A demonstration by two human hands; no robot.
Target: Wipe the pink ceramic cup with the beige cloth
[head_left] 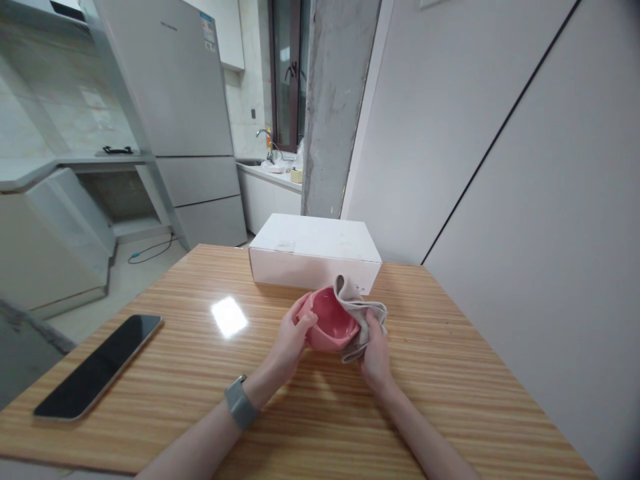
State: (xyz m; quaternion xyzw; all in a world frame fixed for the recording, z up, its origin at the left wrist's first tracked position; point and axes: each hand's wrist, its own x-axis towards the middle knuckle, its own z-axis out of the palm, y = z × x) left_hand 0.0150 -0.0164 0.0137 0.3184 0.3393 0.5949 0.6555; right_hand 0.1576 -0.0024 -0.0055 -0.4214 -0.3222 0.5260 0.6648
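The person's left hand (295,327) has its fingers clamped on the rim and side of a pink bowl (327,333), at the bowl's nine o'clock. The right hand (375,350), at four o'clock, has its fingers closed on a folded grey cloth (357,307), which covers the bowl's three-o'clock side. The bowl is tilted, its mouth towards the person, above a wooden table (450,373). A grey watch (241,403) circles the left wrist.

Beyond the bowl, at twelve o'clock, sits a white box (310,237); small dark marks near its front right corner are too tiny to read. At eight o'clock lies a phone (100,367) with a dark screen. The fridge (175,87), at ten o'clock, carries a line of small lettering, illegible here, and a blue-and-white label (207,31), also unreadable.
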